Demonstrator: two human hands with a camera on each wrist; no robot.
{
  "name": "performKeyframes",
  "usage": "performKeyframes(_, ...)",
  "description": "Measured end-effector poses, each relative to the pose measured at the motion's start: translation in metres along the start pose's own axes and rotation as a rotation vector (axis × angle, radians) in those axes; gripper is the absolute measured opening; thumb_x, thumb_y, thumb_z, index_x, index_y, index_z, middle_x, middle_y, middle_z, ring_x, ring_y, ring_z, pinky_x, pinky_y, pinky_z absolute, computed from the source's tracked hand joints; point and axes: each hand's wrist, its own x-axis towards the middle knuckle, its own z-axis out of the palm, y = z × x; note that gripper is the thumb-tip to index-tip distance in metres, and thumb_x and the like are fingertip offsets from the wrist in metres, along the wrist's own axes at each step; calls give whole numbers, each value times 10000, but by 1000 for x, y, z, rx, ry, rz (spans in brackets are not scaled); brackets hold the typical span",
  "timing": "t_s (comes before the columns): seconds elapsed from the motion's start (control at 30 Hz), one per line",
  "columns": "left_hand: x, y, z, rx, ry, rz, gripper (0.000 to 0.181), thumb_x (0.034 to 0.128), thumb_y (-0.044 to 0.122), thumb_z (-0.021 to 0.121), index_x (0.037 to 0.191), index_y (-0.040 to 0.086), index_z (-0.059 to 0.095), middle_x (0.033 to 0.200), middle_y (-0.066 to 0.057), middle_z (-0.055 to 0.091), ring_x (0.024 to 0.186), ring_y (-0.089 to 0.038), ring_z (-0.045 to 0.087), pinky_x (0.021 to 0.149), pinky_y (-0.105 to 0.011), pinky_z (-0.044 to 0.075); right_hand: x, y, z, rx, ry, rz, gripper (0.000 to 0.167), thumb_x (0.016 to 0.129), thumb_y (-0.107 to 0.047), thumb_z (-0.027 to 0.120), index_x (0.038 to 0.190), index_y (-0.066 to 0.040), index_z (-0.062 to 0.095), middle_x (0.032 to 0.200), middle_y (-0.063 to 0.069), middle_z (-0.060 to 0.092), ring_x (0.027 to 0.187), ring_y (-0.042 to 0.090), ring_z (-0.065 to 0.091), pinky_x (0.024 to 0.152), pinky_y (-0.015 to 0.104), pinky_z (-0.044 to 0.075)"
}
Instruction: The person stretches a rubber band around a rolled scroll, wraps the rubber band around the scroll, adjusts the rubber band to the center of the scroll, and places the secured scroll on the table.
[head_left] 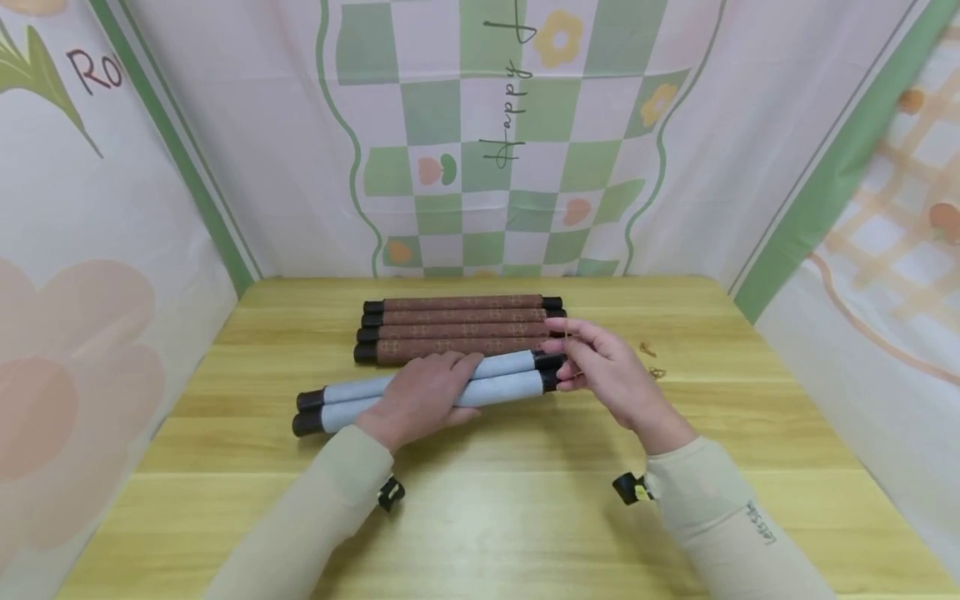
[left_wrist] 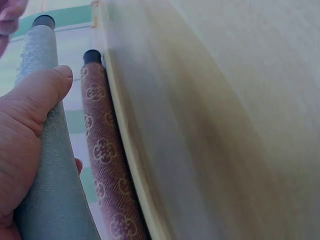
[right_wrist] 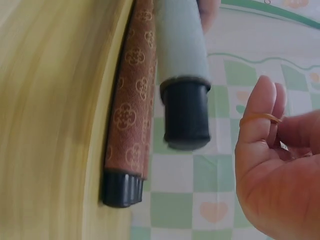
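Observation:
Two rolled light-blue scrolls with black end caps lie side by side in the grip of my left hand, slightly tilted across the front of the brown ones. In the left wrist view, the thumb presses along a blue roll. By their right ends is my right hand. A thin tan rubber band loops round its fingers, and the thumb pinches it, as the right wrist view shows. That band is apart from the blue scroll's black cap there.
Several brown patterned scrolls with black ends lie in a row just behind the blue ones. More loose rubber bands are on the wooden table to the right. Printed cloth encloses the back and sides.

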Motion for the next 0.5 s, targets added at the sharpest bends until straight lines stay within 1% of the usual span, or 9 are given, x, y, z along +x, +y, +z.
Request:
performKeyframes(0.07, -2, -2, -1, -2, 14, 4, 832, 931, 580, 722, 1559, 113, 436, 1371, -103, 659, 1157, -275, 680, 936, -444, 584, -1, 1, -3, -30, 7, -2, 405, 1120, -181, 470, 1500, -45, 501, 1364, 273, 609, 824, 172, 653, 758, 334, 630)
performKeyframes(0.13, -3, -3, -3, -4, 26, 9, 833, 930, 576, 725, 1556, 106, 441, 1363, -106, 662, 1142, -276, 685, 922, -442, 588, -1, 3, -5, -73, 19, -1, 414, 1107, -207, 520, 1486, -43, 509, 1318, 278, 621, 821, 197, 666, 753, 346, 634)
performKeyframes(0.23, -6, -4, -8, -6, 40, 19, 833, 931, 566, 730, 1555, 94, 444, 1353, -116, 664, 1127, -282, 688, 906, -445, 593, -2, 6, -9, -166, 32, -4, 438, 1087, -255, 571, 1473, -56, 520, 1250, 250, 643, 829, 255, 674, 745, 356, 636)
performKeyframes(0.3, -7, -4, -11, -9, 57, 26, 835, 924, 563, 738, 1548, 87, 454, 1345, -124, 667, 1118, -285, 691, 898, -449, 596, -3, 8, -12, -218, 32, 2, 457, 1075, -290, 596, 1473, -78, 522, 1236, 221, 647, 853, 288, 677, 746, 360, 636)
performKeyframes(0.37, -9, -4, -13, -9, 71, 31, 837, 918, 560, 748, 1544, 85, 460, 1339, -128, 670, 1113, -287, 693, 894, -452, 597, -4, 9, -15, -251, 24, 9, 479, 1065, -313, 613, 1480, -96, 512, 1275, 205, 644, 901, 311, 685, 753, 353, 636)
performKeyframes(0.5, -11, -6, -15, -11, 98, 44, 836, 907, 546, 767, 1536, 82, 472, 1331, -132, 674, 1101, -291, 699, 891, -456, 599, -4, 10, -20, -284, -12, 29, 578, 1042, -372, 647, 1523, -110, 464, 1374, 220, 600, 1019, 330, 710, 793, 376, 636)
